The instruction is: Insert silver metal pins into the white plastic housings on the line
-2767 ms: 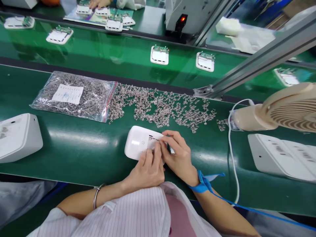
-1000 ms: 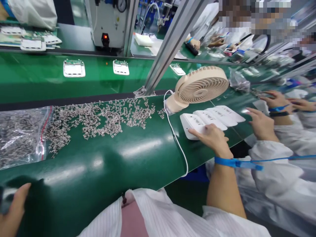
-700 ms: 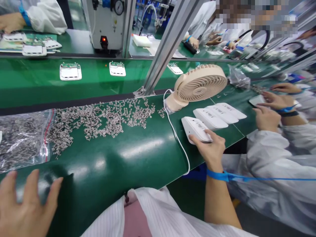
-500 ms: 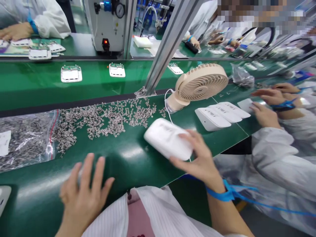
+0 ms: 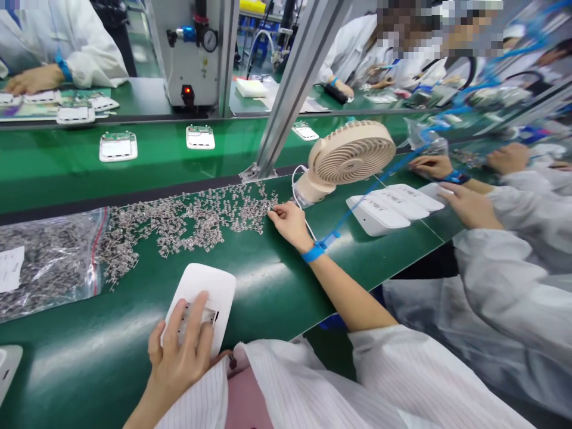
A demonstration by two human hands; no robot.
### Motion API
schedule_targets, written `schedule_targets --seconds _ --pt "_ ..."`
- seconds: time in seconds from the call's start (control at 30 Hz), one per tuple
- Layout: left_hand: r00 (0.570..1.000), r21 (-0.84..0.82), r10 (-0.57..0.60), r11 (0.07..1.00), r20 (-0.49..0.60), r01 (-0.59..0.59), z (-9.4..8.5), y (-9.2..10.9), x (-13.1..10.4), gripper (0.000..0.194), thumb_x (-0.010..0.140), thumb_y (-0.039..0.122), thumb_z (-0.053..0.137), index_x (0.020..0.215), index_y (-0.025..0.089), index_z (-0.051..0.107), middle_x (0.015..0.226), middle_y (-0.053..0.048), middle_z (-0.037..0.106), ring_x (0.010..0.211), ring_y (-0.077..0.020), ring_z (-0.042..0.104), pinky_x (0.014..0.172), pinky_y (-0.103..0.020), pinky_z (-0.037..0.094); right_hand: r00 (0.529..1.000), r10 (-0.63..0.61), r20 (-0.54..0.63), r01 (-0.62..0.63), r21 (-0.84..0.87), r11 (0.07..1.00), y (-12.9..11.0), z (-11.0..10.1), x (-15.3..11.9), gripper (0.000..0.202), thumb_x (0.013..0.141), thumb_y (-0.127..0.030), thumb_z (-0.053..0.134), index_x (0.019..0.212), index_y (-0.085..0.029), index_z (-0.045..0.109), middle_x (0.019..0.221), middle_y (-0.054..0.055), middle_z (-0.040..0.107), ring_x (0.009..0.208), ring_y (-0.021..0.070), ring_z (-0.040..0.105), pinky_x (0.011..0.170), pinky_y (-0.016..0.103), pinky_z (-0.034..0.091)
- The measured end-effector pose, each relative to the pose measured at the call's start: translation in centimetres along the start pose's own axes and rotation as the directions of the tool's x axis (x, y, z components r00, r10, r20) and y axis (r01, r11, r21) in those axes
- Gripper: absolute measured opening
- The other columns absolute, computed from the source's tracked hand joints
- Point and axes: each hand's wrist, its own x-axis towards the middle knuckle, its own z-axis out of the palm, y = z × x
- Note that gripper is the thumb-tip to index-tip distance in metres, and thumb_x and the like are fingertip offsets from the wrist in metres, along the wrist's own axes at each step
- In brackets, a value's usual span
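My left hand [image 5: 185, 342] lies over a white plastic casing [image 5: 210, 280], gripping it on the green bench near my body. Its fingers rest across a recessed part with dark slots, and the thumb is mostly hidden. My right hand [image 5: 291, 225], with a blue strap at its wrist, is at the right end of a spread of small metal clips [image 5: 192, 220]. The fingertips are pinched together there; whatever lies between them is too small to see. A clear zip bag [image 5: 49, 256] full of similar clips lies to the left.
A beige fan [image 5: 351, 158] with a white cable stands behind my right hand. Several white casings [image 5: 379, 208] line up to its right, near a co-worker's hands [image 5: 469, 205]. Across the back, a green conveyor [image 5: 156, 164] carries circuit-board units. A metal post [image 5: 297, 77] rises behind the clips.
The white casing has passed from my right hand to my left and now sits on the bench. My right hand has moved back and left to the clips, its fingers closing.
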Motion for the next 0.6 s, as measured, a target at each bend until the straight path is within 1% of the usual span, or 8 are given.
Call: schedule_targets --seconds 0.07,0.1,0.17,0.23,0.3,0.4,0.5,0.6 --pt "0.998 -0.064 -0.011 0.998 0.058 0.015 0.0 -0.7 -0.4 0.009 0.083 0.02 0.054 0.076 0.02 0.058 0.123 -0.006 0.061 0.128 -0.0318 0.039 0.093 -0.04 0.036 1.0 -0.015 -0.019 0.014 -0.034 0.999 -0.1 0.7 0.5 0.013 0.072 -0.021 0.056 0.062 -0.016 0.062 0.068 0.004 0.051 0.071 0.0186 0.054 0.074 0.035 0.046" --pt "0.995 -0.103 -0.005 0.995 0.097 0.015 0.1 -1.1 -0.6 0.007 0.081 0.014 0.056 0.081 0.021 0.059 0.125 -0.008 0.059 0.129 -0.033 0.039 0.091 -0.04 0.039 0.999 -0.023 -0.024 0.022 -0.044 0.999 -0.3 1.0 0.5 0.013 0.072 -0.02 0.055 0.063 -0.016 0.063 0.07 0.005 0.051 0.073 0.0191 0.054 0.075 0.035 0.046" --pt "0.987 -0.147 0.064 0.988 0.15 -0.042 0.2 -1.9 -0.9 0.017 0.078 0.008 0.055 0.09 0.019 0.059 0.128 -0.014 0.055 0.127 -0.0334 0.042 0.089 -0.041 0.043 0.999 -0.037 -0.031 0.035 -0.052 0.998 -0.6 1.3 0.6 0.013 0.072 -0.018 0.053 0.064 -0.015 0.063 0.071 0.006 0.051 0.075 0.0199 0.054 0.076 0.035 0.045" --pt "0.975 -0.112 0.178 0.98 0.133 -0.164 0.2 -2.4 -1.0 0.02 0.078 0.007 0.053 0.095 0.015 0.058 0.127 -0.02 0.054 0.118 -0.0302 0.051 0.088 -0.041 0.045 0.998 -0.05 -0.04 0.048 -0.046 0.998 -0.7 1.5 0.5 0.014 0.073 -0.016 0.051 0.065 -0.016 0.062 0.071 0.006 0.052 0.076 0.0201 0.054 0.077 0.035 0.045" --pt "0.959 -0.05 0.26 0.965 0.111 -0.256 -0.1 -2.6 -1.0 0.02 0.082 0.012 0.051 0.1 0.011 0.058 0.126 -0.023 0.054 0.104 -0.0265 0.06 0.083 -0.037 0.046 0.997 -0.063 -0.054 0.061 -0.025 0.998 -0.7 1.4 0.3 0.015 0.074 -0.016 0.048 0.067 -0.016 0.062 0.072 0.007 0.053 0.075 0.0196 0.054 0.077 0.035 0.045" --pt "0.945 -0.087 0.272 0.962 0.18 -0.26 -0.9 -2.6 -0.9 0.029 0.087 0.021 0.049 0.113 0.011 0.057 0.13 -0.018 0.052 0.092 -0.0229 0.062 0.078 -0.034 0.045 0.994 -0.075 -0.075 0.078 0.032 0.996 -0.3 1.0 -0.5 0.018 0.078 -0.019 0.044 0.078 -0.016 0.061 0.075 0.006 0.057 0.07 0.0177 0.055 0.072 0.034 0.047" --pt "0.943 -0.116 0.205 0.977 0.262 -0.18 -1.7 -2.5 -0.5 0.039 0.085 0.024 0.055 0.124 0.022 0.053 0.134 -0.006 0.05 0.104 -0.0262 0.056 0.082 -0.036 0.042 0.994 -0.083 -0.069 0.09 0.099 0.991 0.1 0.2 -1.7 0.021 0.077 -0.021 0.043 0.088 -0.016 0.06 0.075 0.004 0.06 0.063 0.0154 0.055 0.067 0.032 0.048" --pt "0.963 -0.034 0.108 0.994 0.246 -0.103 -1.7 -1.9 0.5 0.043 0.08 0.025 0.062 0.123 0.028 0.055 0.132 -0.001 0.053 0.106 -0.0283 0.054 0.082 -0.037 0.039 0.996 -0.081 -0.047 0.087 0.161 0.983 -0.1 -0.6 -3.2 0.018 0.075 -0.023 0.046 0.086 -0.016 0.06 0.074 0.004 0.061 0.061 0.0142 0.056 0.064 0.03 0.049"
